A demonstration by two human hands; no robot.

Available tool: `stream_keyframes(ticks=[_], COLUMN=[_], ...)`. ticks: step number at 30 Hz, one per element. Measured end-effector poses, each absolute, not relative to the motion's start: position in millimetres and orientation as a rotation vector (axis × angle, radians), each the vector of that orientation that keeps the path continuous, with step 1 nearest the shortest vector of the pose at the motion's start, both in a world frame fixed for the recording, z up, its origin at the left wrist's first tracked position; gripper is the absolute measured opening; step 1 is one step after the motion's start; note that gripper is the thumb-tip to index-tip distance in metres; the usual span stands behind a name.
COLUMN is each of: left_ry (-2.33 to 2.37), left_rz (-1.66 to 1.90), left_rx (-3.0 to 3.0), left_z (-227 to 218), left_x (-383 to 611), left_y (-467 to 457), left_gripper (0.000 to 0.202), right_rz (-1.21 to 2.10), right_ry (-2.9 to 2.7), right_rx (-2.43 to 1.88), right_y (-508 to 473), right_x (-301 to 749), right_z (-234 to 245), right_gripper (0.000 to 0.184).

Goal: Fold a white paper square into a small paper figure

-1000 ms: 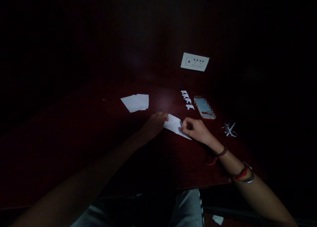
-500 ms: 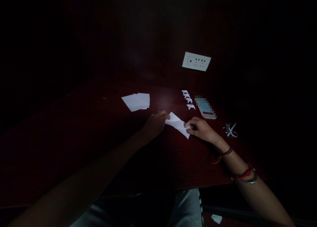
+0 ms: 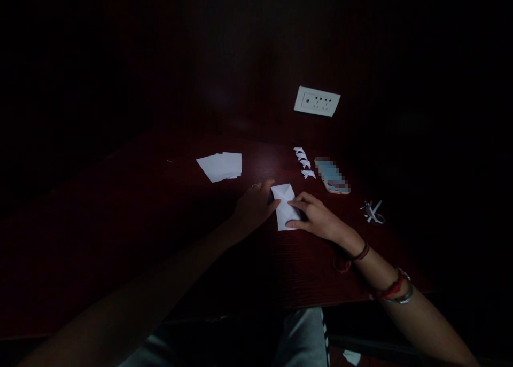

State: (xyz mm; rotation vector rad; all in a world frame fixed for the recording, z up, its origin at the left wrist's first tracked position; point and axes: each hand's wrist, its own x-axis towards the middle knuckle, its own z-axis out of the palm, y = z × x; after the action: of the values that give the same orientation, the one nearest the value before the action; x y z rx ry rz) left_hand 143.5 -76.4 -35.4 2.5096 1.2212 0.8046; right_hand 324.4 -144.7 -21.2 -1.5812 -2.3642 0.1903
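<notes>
A small white folded paper (image 3: 285,209) lies on the dark red table (image 3: 120,223) in dim light. My left hand (image 3: 252,207) touches the paper's left edge with its fingers closed on it. From the right, my right hand (image 3: 316,217) presses the sheet, thumb and fingers pinching its right edge. Red thread bands and a bangle circle my right wrist.
A stack of white sheets (image 3: 220,166) lies at the back left. Several tiny folded paper pieces (image 3: 303,162) sit beside a phone (image 3: 332,175). Paper strips (image 3: 372,212) lie at the right. A white wall socket (image 3: 316,100) is behind the table.
The paper has been turned and folded from a long slanted shape into a narrower upright piece. Both hands moved closer together on it.
</notes>
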Motion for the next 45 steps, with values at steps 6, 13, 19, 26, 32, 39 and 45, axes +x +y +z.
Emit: stream_keyframes(ticks=[6, 13, 19, 26, 32, 39, 45], left_ry=[1.159, 1.084, 1.023, 0.968, 0.947, 0.957, 0.923], left_rz=[0.804, 0.863, 0.856, 0.835, 0.832, 0.843, 0.869], left_rx=[2.536, 2.516, 2.479, 2.469, 2.45, 2.536, 2.514], left_z=[-42, -46, -51, -51, -50, -49, -51], left_x=[147, 150, 151, 154, 157, 158, 159], left_y=[-76, -77, -74, -74, -75, -78, -78], left_gripper=[0.039, 0.055, 0.064, 0.065, 0.063, 0.062, 0.063], right_rz=[0.269, 0.423, 0.487, 0.504, 0.489, 0.443, 0.371], right_ry=[-2.278, -2.143, -2.101, -2.082, -2.109, -2.027, -2.077], right_rx=[-1.61, -1.599, -1.585, -1.626, -1.63, -1.712, -1.619], right_y=[-135, -129, -127, -127, -127, -132, -131], right_x=[328, 324, 325, 321, 320, 315, 313], right_z=[-28, -28, -30, -28, -27, -27, -29], right_gripper=[0.074, 0.084, 0.094, 0.096, 0.099, 0.101, 0.097])
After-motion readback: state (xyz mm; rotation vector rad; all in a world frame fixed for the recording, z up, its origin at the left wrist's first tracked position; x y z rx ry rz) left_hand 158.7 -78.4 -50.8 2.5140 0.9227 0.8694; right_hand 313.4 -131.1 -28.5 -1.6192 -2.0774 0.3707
